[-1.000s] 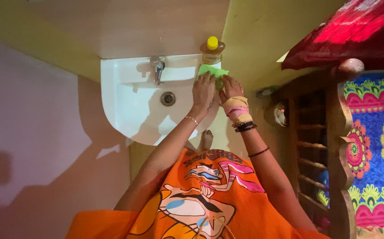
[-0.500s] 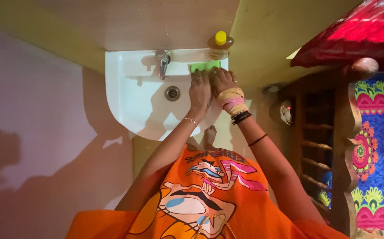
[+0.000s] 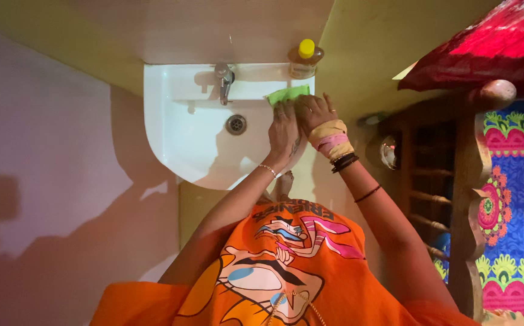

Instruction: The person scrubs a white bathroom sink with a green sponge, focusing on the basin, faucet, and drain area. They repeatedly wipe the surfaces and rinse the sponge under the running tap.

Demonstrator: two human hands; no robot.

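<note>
Warm, fairly dim light comes from about five o'clock, throwing large soft shadows across the wall (image 3: 50, 199) toward nine. The white sink (image 3: 177, 130) shows mild glare at eleven o'clock of the frame. Colours look oversaturated, the red cloth (image 3: 485, 42) at one o'clock blooms, and the edges are soft.

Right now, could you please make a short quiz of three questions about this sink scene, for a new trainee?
1. True or false: both hands touch the green cloth.
2. What stands at the back right corner of the white sink? A) a red cup B) a bottle with a yellow cap C) a bar of soap
3. Which metal part lies at the bottom of the basin?

Key:
1. True: left hand and right hand press on it.
2. B, the bottle.
3. The drain, below the tap.
</note>
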